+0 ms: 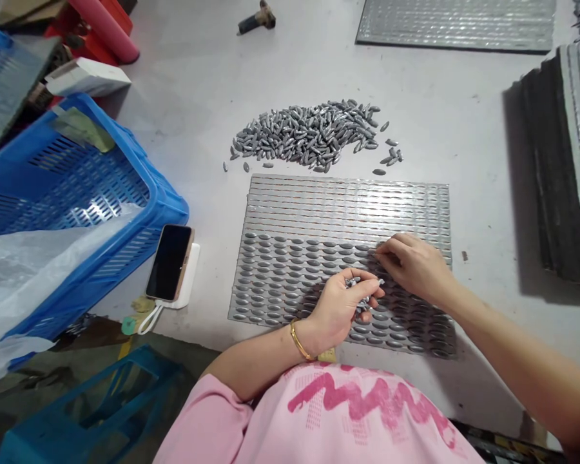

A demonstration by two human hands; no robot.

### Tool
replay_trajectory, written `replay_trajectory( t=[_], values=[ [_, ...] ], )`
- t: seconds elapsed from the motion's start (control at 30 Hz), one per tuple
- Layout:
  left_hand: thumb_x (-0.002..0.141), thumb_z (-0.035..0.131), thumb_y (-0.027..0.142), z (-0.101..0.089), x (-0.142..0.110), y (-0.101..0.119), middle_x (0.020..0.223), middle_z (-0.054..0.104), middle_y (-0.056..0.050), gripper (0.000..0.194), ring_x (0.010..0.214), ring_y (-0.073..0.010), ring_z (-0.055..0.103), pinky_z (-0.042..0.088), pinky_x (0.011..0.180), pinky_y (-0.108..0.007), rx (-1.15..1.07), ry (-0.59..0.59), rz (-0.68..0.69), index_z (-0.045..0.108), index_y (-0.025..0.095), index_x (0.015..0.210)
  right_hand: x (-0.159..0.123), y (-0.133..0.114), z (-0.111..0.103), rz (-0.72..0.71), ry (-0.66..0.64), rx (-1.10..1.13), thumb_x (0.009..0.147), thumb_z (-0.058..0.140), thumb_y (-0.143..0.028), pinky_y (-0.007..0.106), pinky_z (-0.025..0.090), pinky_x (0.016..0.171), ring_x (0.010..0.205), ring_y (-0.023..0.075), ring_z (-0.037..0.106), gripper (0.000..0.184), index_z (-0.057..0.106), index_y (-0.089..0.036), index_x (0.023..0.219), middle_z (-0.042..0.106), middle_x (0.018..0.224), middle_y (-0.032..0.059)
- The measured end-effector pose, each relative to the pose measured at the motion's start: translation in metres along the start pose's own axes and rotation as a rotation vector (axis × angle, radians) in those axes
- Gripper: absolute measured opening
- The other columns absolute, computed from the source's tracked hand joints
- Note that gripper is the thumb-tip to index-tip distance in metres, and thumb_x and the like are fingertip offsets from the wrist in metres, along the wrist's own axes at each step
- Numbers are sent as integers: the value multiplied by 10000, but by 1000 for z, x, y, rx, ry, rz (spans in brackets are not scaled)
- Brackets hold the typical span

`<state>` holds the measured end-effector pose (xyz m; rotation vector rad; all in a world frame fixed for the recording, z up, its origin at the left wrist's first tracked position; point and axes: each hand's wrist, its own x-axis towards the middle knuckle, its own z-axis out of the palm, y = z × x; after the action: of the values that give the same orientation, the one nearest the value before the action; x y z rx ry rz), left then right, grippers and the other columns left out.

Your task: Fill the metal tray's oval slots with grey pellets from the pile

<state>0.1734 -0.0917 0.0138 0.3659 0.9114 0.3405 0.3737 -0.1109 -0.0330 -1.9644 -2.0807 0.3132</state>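
Observation:
A grey board point(319, 206) with rows of slots lies in front of me. Its nearer rows hold many small grey spindle-shaped pieces point(270, 277), while the farther rows show bare slots. My left hand point(341, 303), with a gold bracelet, is closed around a handful of the same pieces, one showing near the thumb tip. My right hand point(410, 264) pinches at the board where the filled rows meet the bare ones; its fingertips hide whatever is between them. Beyond the board lies a loose heap of these pieces point(309, 135), with a few scattered at its right.
At left stands a blue plastic crate point(169, 200) with clear plastic in it, beside a phone point(170, 263) on a white power bank. A stack of boards point(555, 161) is at right. Another board point(457, 22) and a dark tool point(257, 19) lie at the back.

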Motion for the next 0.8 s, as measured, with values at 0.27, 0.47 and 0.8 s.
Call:
replay_trajectory(
  t=[0.27, 0.47, 0.8],
  values=[
    [686, 756, 242, -1, 0, 5, 819, 673, -68, 265, 651, -93, 523, 317, 477, -186, -24, 63, 26, 633, 157, 905, 4, 2, -10, 2, -47, 69, 949, 553, -353, 335, 426, 664, 827, 230, 609, 187, 658, -220, 870, 674, 844, 59],
    [686, 789, 279, 2, 5, 6, 801, 671, -56, 308, 646, -94, 526, 327, 479, -188, -20, 59, 50, 624, 163, 919, -17, -13, -29, 130, -107, 693, 940, 603, -425, 325, 521, 725, 882, 205, 665, 246, 699, -260, 1094, 722, 997, 56],
    [628, 846, 303, 7, 10, -3, 825, 677, -30, 390, 682, -109, 588, 386, 486, -194, -3, 79, 100, 633, 168, 925, -47, -43, -27, 181, 61, 767, 906, 676, -328, 319, 568, 735, 879, 192, 676, 194, 708, -272, 1089, 712, 1023, 46]
  ],
)
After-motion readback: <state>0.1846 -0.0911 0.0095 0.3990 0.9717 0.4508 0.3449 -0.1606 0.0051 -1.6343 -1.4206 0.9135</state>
